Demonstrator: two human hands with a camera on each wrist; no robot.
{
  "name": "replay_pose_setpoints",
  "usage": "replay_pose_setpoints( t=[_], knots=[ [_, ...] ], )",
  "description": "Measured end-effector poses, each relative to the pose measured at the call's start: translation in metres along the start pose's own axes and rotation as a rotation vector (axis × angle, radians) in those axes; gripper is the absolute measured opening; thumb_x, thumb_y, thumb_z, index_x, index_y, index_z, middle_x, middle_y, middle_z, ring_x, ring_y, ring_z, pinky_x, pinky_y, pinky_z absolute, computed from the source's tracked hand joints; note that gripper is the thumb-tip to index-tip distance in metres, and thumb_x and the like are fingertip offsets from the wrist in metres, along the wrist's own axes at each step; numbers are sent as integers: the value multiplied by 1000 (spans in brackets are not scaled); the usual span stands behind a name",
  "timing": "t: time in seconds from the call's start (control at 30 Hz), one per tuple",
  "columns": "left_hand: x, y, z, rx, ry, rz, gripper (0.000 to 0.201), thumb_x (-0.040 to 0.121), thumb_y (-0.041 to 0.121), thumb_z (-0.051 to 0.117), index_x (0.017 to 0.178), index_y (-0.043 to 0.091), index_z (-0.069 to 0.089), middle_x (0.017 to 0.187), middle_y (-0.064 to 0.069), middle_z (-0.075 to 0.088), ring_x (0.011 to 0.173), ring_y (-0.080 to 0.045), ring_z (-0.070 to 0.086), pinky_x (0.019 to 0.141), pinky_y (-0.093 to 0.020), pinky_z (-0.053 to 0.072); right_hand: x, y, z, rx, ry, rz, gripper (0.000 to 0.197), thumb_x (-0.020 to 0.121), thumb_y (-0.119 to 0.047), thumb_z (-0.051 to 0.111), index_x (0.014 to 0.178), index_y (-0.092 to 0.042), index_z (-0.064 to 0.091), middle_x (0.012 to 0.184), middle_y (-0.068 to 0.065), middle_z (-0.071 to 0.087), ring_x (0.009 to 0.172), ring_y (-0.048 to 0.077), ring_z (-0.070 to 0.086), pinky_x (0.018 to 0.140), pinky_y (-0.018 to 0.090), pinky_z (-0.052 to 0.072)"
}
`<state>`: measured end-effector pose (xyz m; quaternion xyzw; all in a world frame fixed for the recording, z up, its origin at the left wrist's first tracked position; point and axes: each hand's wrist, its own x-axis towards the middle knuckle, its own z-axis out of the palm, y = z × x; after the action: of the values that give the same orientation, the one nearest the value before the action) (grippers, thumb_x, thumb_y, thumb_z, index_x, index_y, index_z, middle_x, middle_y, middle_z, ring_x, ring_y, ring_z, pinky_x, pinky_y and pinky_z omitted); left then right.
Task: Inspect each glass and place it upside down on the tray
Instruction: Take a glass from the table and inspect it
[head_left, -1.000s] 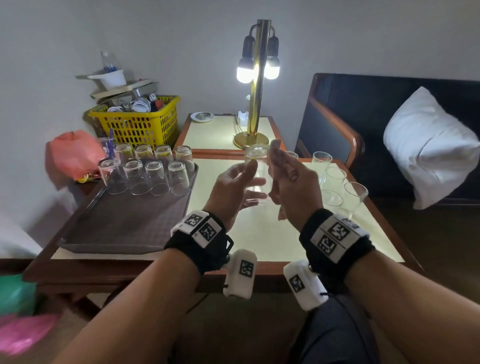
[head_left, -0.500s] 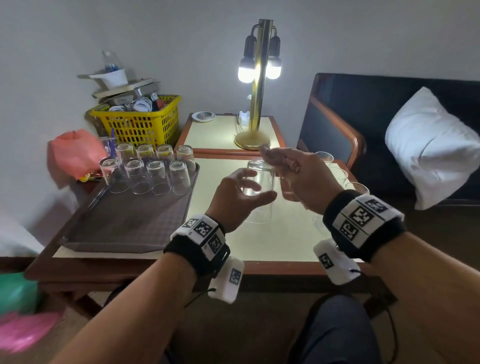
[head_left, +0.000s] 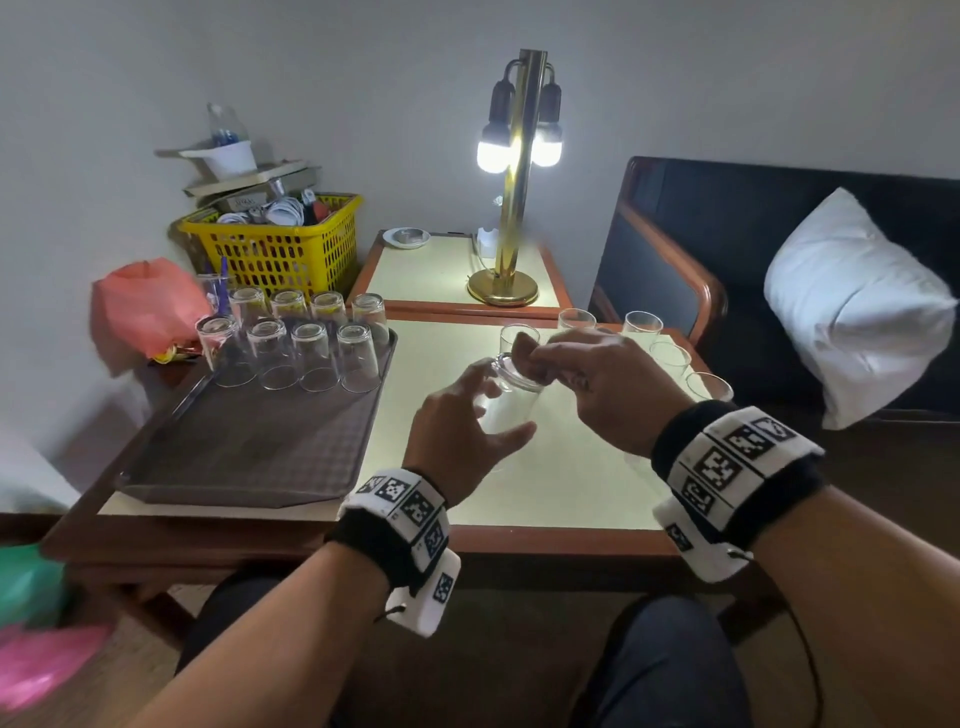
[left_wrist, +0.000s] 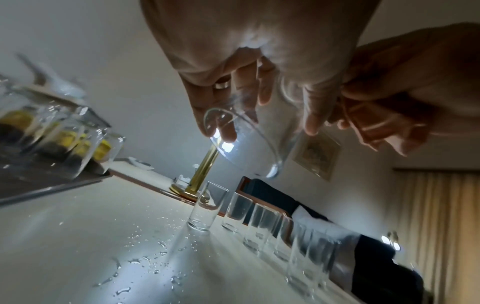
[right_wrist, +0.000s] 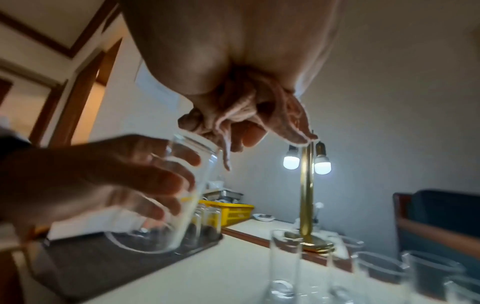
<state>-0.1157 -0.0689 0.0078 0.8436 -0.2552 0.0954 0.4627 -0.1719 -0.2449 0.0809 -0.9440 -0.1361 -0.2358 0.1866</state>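
Observation:
My left hand (head_left: 498, 402) grips a clear glass (head_left: 519, 382) round its body, above the middle of the cream table (head_left: 545, 483). The glass is turned base up. My right hand (head_left: 532, 358) pinches its thick base from above. The right wrist view shows the left fingers wrapped round the glass (right_wrist: 187, 185), its rim pointing down. A dark tray (head_left: 249, 447) lies to the left, with several inverted glasses (head_left: 311, 358) in two rows at its far end. Several upright glasses (head_left: 670, 358) stand along the table's right side.
A lit brass lamp (head_left: 511, 208) stands on a side table behind. A yellow basket (head_left: 280, 249) and a pink bag (head_left: 145, 306) sit past the tray. Water drops (left_wrist: 145, 261) lie on the tabletop. A dark sofa with a white pillow (head_left: 852, 306) is on the right.
The glass has come down from in front of the lamp and been turned base up. My right hand moved over its base, and my left hand took hold of the body.

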Motion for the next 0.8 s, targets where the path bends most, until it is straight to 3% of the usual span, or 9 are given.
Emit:
replay_pose_setpoints(
  t=[0.17,0.33,0.43,0.57,0.7,0.8],
  knots=[
    [2,-3,2,-5,31,-9,74,76,43,90,138,20,58,115,3,73,96,-18,72,82,-31,58,-4,-8,9,10,9,-50,35,88,10,68,114,-13,76,110,4,73,103,23,63,90,31,52],
    [-5,1,8,39,4,38,73,78,41,89,140,19,56,119,-1,73,98,-20,72,83,-29,56,-1,1,10,-57,33,-14,36,85,13,68,110,-11,76,106,6,74,97,30,65,85,46,58],
    [1,-1,5,32,51,6,71,78,39,89,138,18,56,116,-1,73,98,-23,71,83,-31,56,-6,-3,13,-39,-1,-38,37,86,12,68,112,-13,76,108,5,73,99,29,63,85,42,57],
    [-3,3,9,68,26,19,76,80,40,87,144,19,53,121,-1,72,102,-22,70,86,-30,54,-3,7,10,-91,7,28,37,87,10,68,113,-14,75,108,5,73,97,30,63,83,47,58],
    [2,2,7,59,42,12,74,80,38,87,143,18,53,121,-2,72,104,-23,70,84,-26,50,-10,2,15,-52,12,-32,39,85,12,68,114,-14,75,110,4,73,99,29,62,83,43,57],
    [0,2,6,96,21,50,76,80,39,87,144,17,53,122,-3,72,105,-23,70,84,-24,47,-15,11,15,-79,40,8,39,85,12,68,115,-13,74,112,4,72,100,29,61,82,47,58]
  ],
)
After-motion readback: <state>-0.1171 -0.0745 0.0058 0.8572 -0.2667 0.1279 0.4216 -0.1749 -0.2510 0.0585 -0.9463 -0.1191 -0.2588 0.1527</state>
